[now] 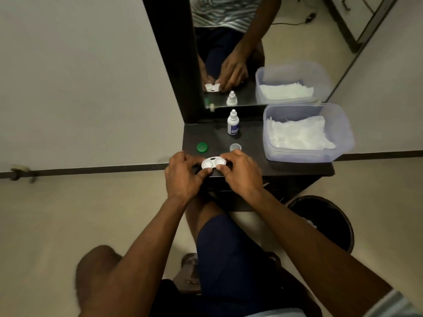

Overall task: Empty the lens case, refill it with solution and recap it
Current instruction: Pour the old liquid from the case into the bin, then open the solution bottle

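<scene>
A white two-well lens case (211, 163) sits at the front edge of a small dark table (286, 167), both wells uncapped. My left hand (183, 173) pinches its left end and my right hand (240, 172) pinches its right end. A green cap (202, 147) lies on the table to the left behind the case. A clear greyish cap (235, 147) lies just behind my right hand. A small white solution bottle (233, 122) with a blue label stands upright at the back, its cap on.
A clear plastic tub (338, 133) holding white tissue occupies the table's right side. A mirror (251, 42) rises behind the table and reflects the scene. A dark waste bin (329, 220) stands on the floor at the lower right. My knees are under the table.
</scene>
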